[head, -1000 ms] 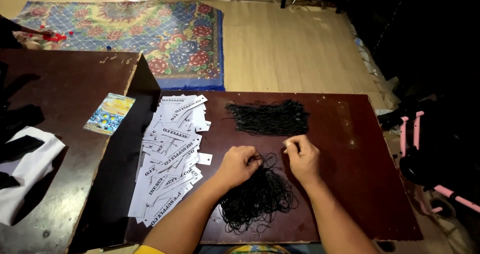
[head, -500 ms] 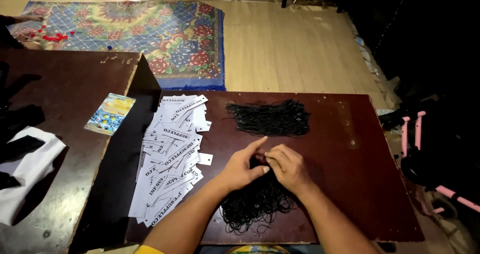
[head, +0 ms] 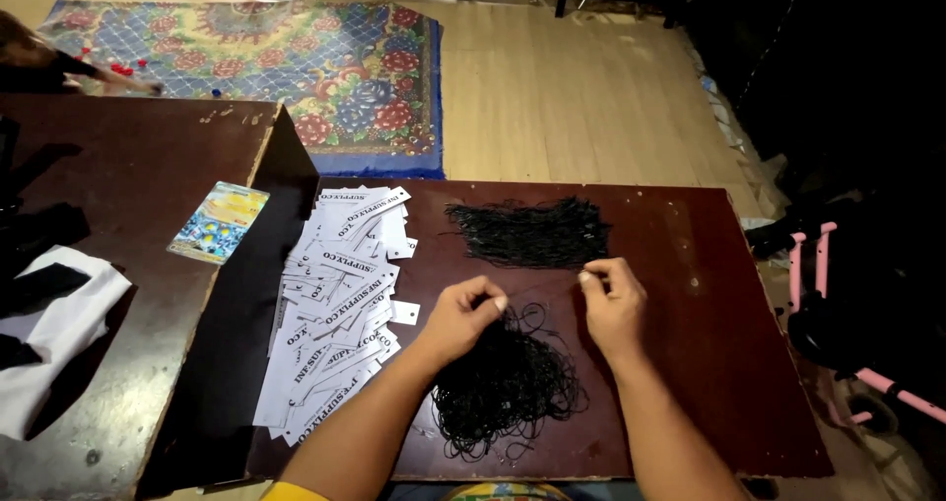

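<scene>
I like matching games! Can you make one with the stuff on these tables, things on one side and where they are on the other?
Things:
1. white tags
2. neat black string bundle
3. tangled black string heap
4. picture card

Places:
A. on the left table
B. under the two hands
C. far side of the table, past the hands
D. spread along the table's left edge

Pairs: 1-D, 2-C, 3-B, 4-A

Glossy wooden table (head: 690, 265), matt paper tags (head: 340, 304)
</scene>
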